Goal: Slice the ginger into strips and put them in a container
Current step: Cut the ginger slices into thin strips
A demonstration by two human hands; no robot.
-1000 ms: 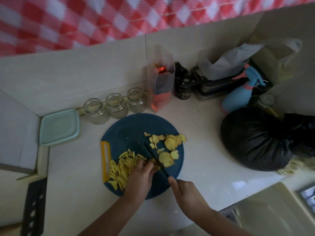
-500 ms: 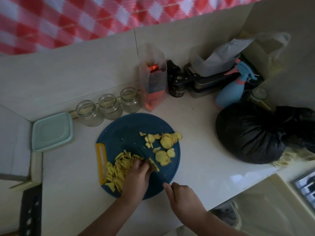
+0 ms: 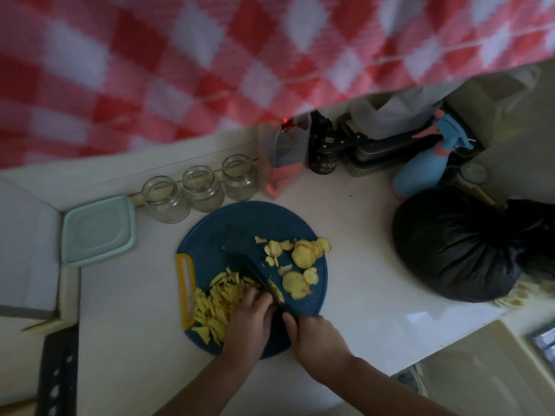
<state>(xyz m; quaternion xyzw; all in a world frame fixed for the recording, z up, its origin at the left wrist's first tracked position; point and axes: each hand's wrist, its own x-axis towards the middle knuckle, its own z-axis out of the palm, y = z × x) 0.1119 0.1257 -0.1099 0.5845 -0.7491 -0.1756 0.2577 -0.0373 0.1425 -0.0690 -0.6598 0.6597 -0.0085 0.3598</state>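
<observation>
A round blue cutting board [image 3: 228, 232] with a yellow handle lies on the white counter. A heap of yellow ginger strips [image 3: 216, 298] covers its left front part. Round ginger slices [image 3: 303, 256] lie on its right side. My right hand [image 3: 318, 337] grips the handle of a dark knife [image 3: 261, 280], whose blade slants across the board with ginger bits stuck to it. My left hand [image 3: 249, 319] presses down on ginger beside the blade, fingers curled; the piece under them is hidden. A pale green lidded container [image 3: 97, 229] sits left of the board.
Three empty glass jars [image 3: 199, 187] stand behind the board. A clear bag, a dark jar, stacked tins and a blue spray bottle [image 3: 426, 169] line the back. A large black bag [image 3: 462, 244] fills the right. A red checked cloth hangs overhead. The counter edge runs at lower right.
The knife blade has come down closer to my left fingers. The camera has tilted, so the checked cloth now fills the upper half of the view.
</observation>
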